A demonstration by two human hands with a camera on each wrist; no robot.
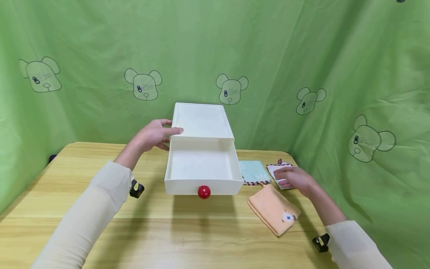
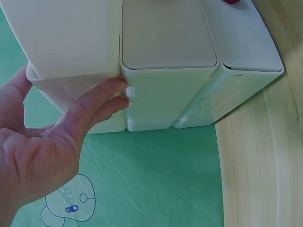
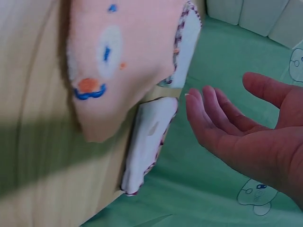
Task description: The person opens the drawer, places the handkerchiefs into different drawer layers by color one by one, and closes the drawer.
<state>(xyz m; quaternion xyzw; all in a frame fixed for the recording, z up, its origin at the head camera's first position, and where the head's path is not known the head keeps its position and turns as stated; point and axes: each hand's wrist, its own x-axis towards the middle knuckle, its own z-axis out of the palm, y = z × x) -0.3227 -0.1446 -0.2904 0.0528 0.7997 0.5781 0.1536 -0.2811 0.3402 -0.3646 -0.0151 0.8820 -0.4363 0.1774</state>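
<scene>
A white drawer unit (image 1: pixel 203 118) stands at the back of the table, its top drawer (image 1: pixel 203 182) pulled out, with a red round knob (image 1: pixel 203 192). The bare inside of that drawer shows in the head view. My left hand (image 1: pixel 155 133) rests at the unit's left side, thumb on the top edge and fairly straight fingers against the side wall (image 2: pixel 165 97). Over a small white folded cloth (image 3: pixel 150 142) at the right, my right hand (image 1: pixel 295 178) hovers with loosely bent fingers. Nothing lies in that hand (image 3: pixel 251 127) in the right wrist view.
A folded peach cloth (image 1: pixel 273 209) with an embroidered face lies front right of the unit. Beside the drawer is a light blue cloth (image 1: pixel 254 172) with a checked edge. Green curtains (image 1: pixel 201 45) with bear-head prints hang behind and beside the wooden table (image 1: pixel 151 224).
</scene>
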